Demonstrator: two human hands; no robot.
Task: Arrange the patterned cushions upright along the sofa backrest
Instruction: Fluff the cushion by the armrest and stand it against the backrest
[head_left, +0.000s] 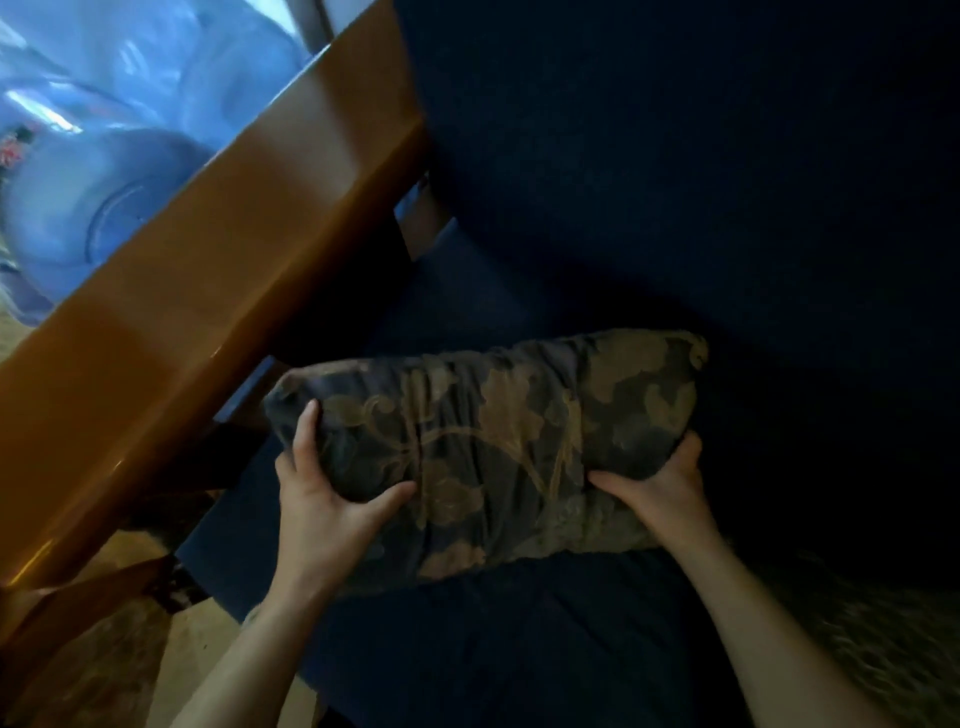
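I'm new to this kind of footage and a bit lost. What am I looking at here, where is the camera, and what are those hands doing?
There is no machine here. The single picture comes from a camera worn on a person's head, looking forward and down, so the two bare arms reaching in from the bottom are the wearer's own. The left hand and right hand each have a grip on one end of a patterned cushion, dark with a tan floral design. Under and behind it is a dark blue sofa. The glossy brown bar crossing on the left is its wooden armrest. The pale blue shapes beyond it are too blurred to identify.
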